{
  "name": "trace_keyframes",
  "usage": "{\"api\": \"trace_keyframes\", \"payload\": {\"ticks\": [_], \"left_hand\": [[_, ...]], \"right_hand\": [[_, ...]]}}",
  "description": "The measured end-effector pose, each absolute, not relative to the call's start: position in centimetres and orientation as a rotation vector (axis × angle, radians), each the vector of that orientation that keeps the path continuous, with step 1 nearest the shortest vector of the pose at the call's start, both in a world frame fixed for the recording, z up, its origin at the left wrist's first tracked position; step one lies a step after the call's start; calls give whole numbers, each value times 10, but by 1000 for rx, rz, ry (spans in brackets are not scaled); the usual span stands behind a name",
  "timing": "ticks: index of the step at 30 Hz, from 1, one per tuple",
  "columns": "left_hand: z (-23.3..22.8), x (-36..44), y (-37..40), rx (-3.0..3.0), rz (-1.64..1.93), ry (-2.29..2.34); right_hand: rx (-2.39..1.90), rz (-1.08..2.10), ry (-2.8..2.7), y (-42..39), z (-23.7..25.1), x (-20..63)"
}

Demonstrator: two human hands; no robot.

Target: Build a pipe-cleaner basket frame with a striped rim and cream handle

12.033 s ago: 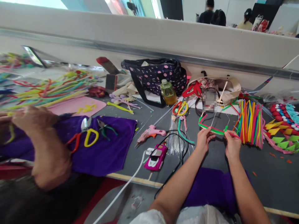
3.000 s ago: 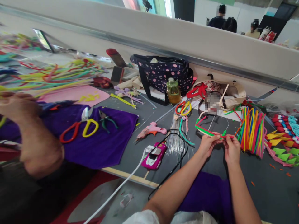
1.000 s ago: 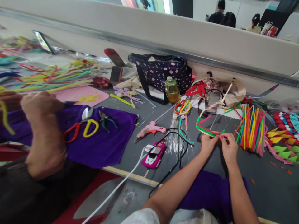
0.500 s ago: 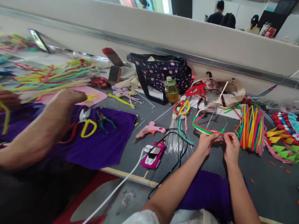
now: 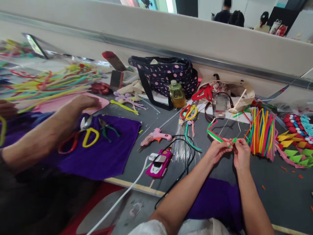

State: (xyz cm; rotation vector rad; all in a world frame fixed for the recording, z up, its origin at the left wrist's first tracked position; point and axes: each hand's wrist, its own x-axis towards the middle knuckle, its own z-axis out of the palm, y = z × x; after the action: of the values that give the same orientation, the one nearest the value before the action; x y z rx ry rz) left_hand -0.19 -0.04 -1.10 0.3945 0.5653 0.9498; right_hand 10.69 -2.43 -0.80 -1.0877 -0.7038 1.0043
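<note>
My left hand [image 5: 219, 151] is closed in a pinch on a few green, red and white pipe cleaners [image 5: 215, 135], which stick out up and to the left past the fingers. Close beside it, my right hand [image 5: 242, 152] has its fingertips pinched at a small green-wrapped tip [image 5: 234, 140]. A thin pale wire [image 5: 239, 125] rises from about there. The fingers partly cover where the pieces meet. Right of my hands lies a thick bundle of multicoloured pipe cleaners [image 5: 262, 130].
A pink glue gun [image 5: 156, 137], a magenta car-shaped power block [image 5: 159, 164] and thin wires [image 5: 182, 147] lie to the left. Behind stand a bottle [image 5: 177, 95] and a dotted bag [image 5: 168, 73]. A co-worker's arm [image 5: 53, 125] reaches over a purple cloth [image 5: 114, 156] with scissors [image 5: 91, 137].
The green tip, earlier just above my fingers, is now at them, and its wire has come with it. My hands stay close together. The co-worker's arm has shifted to the right.
</note>
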Motion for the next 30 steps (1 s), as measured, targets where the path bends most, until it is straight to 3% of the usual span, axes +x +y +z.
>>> {"api": "trace_keyframes", "payload": {"ticks": [9,22,30], "left_hand": [[-13,1,-2,360,896,514],[-11,-2,-1,476,901,585],[-16,5,1,603,1154,723]], "right_hand": [[-1140,813,-791,-23,-17,105],[-1081,1143,-789,-25,-6,107],[-1284,794,-771,-19,-21,108]]}}
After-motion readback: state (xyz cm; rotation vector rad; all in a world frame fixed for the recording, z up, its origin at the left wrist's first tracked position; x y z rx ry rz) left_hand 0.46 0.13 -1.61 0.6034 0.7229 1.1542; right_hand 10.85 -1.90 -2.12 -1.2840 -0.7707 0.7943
